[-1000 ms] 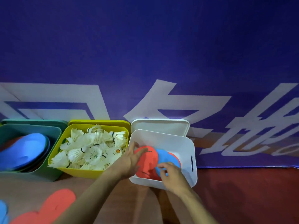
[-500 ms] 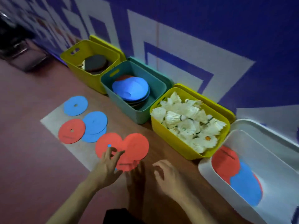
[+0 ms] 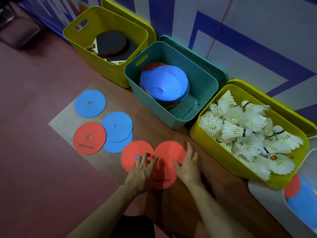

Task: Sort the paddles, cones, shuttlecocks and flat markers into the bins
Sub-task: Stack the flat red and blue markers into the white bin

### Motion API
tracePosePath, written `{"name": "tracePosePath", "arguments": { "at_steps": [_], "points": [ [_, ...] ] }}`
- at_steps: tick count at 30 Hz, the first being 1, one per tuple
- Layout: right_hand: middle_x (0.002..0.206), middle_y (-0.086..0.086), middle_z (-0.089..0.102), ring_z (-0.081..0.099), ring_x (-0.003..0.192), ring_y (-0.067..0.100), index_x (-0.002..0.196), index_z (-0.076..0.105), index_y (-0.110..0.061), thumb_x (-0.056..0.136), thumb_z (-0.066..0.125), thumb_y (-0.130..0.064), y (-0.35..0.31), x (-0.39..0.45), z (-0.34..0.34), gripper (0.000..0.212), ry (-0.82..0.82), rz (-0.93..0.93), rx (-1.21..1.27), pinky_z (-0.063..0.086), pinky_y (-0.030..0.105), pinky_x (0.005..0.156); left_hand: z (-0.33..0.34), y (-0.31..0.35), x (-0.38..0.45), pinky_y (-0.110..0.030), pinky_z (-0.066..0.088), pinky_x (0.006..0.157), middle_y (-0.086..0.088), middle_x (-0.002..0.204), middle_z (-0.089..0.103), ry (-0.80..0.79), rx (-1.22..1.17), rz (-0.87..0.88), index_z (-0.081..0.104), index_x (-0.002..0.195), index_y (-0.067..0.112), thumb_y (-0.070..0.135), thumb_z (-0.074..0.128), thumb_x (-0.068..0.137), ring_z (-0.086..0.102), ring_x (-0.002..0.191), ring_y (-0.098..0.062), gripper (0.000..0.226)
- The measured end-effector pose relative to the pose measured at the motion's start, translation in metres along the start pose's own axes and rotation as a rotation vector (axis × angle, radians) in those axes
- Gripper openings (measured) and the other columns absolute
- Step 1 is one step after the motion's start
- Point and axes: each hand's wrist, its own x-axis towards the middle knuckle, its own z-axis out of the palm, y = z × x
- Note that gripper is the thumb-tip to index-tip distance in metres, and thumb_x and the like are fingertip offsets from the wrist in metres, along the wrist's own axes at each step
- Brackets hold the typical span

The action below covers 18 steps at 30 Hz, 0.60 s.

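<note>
Paddle bin (image 3: 82, 40): yellow, far left of the row; dark paddles (image 3: 111, 42) already lie inside. This sort looks done.
Loose markers: a blue disc (image 3: 90, 103), a red disc (image 3: 89, 137) and two overlapping blue discs (image 3: 117, 127) lie on the floor, well apart from any bin. These are still to be moved.
Near markers: three red discs (image 3: 169, 152) overlap just in front of the person, with a bit of blue showing through the hole of the left one.
Left hand (image 3: 139, 172): fingers spread and fairly straight, tips pressing on the left red disc; gripping nothing.
Right hand (image 3: 187, 166): fingers spread and relaxed, thumb on the right red disc, the other fingers past its edge; nothing is pinched yet.
Cone bin (image 3: 204, 83): teal, second in the row; stacked cones (image 3: 163, 85) with a blue one on top. Appears finished.
Shuttle bin (image 3: 214, 149): yellow, third; heaped with white shuttlecocks (image 3: 240, 133). Appears finished.
Marker bin (image 3: 267, 198): white, at the right edge, partly out of view; red and blue discs already lie in it.
Progress: by my reading, late in the task; only flat markers remain, about seven on the floor.
Floor (image 3: 34, 169): dull red, with a wooden strip under the bins and a pale sheet under the loose discs.
Wall (image 3: 257, 40): blue and white banner behind the bins, a thin red cord hanging down it.
Corner: dim at top left; too dark to name anything.
</note>
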Motion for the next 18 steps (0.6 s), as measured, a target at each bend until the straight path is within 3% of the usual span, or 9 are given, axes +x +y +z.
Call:
{"name": "tracePosePath", "arguments": {
  "at_steps": [4, 6, 9, 12, 16, 18],
  "points": [
    [0.137, 0.018, 0.053, 0.053, 0.124, 0.034, 0.153, 0.008, -0.027, 0.081, 0.076, -0.035, -0.003, 0.013, 0.019, 0.099, -0.056, 0.129, 0.135, 0.045, 0.041, 0.099, 0.005, -0.010, 0.001, -0.047, 0.048, 0.098, -0.015, 0.146, 0.030, -0.063, -0.015, 0.022, 0.015, 0.154, 0.023, 0.032, 0.069, 0.069, 0.037, 0.126, -0.043, 0.101],
    [0.131, 0.012, 0.060, 0.054, 0.123, 0.030, 0.150, 0.016, -0.022, 0.082, 0.073, -0.044, -0.001, 0.012, 0.025, 0.092, -0.100, 0.118, 0.046, 0.042, 0.039, 0.102, 0.007, -0.014, 0.002, -0.048, 0.044, 0.104, -0.015, 0.149, 0.028, -0.092, 0.003, 0.038, 0.012, 0.153, 0.022, 0.039, 0.071, 0.072, 0.033, 0.131, -0.042, 0.102],
    [0.141, 0.013, 0.039, 0.036, 0.129, 0.034, 0.143, 0.041, -0.016, 0.083, 0.071, -0.048, -0.001, 0.011, 0.028, 0.075, -0.027, 0.104, -0.098, 0.029, 0.039, 0.111, 0.010, -0.019, 0.006, -0.053, 0.042, 0.106, -0.019, 0.149, 0.030, -0.103, 0.011, 0.079, 0.011, 0.152, 0.018, 0.046, 0.068, 0.072, 0.034, 0.133, -0.048, 0.102],
    [0.136, 0.013, 0.035, 0.035, 0.129, 0.034, 0.126, 0.055, -0.015, 0.082, 0.075, -0.042, -0.005, 0.019, 0.028, 0.055, -0.036, 0.180, 0.042, 0.029, 0.037, 0.112, 0.013, -0.020, 0.005, -0.056, 0.043, 0.105, -0.025, 0.145, 0.036, -0.078, 0.008, 0.091, 0.015, 0.151, 0.014, 0.051, 0.070, 0.070, 0.042, 0.127, -0.051, 0.105],
    [0.113, 0.007, 0.051, 0.053, 0.113, 0.029, 0.105, 0.046, -0.014, 0.086, 0.072, -0.027, -0.008, 0.026, 0.027, 0.034, -0.067, 0.172, 0.281, 0.040, 0.030, 0.087, 0.018, -0.020, 0.005, -0.058, 0.047, 0.097, -0.027, 0.134, 0.051, -0.082, 0.082, 0.111, 0.031, 0.146, 0.007, 0.056, 0.083, 0.057, 0.056, 0.113, -0.049, 0.114],
    [0.098, 0.001, 0.055, 0.060, 0.098, 0.029, 0.101, 0.041, -0.017, 0.090, 0.067, -0.023, -0.008, 0.018, 0.021, 0.030, -0.046, 0.112, 0.268, 0.039, 0.030, 0.075, 0.017, -0.018, 0.005, -0.058, 0.047, 0.098, -0.026, 0.137, 0.048, -0.084, 0.102, 0.138, 0.029, 0.148, 0.006, 0.055, 0.081, 0.060, 0.055, 0.115, -0.047, 0.113]
  ]
}}
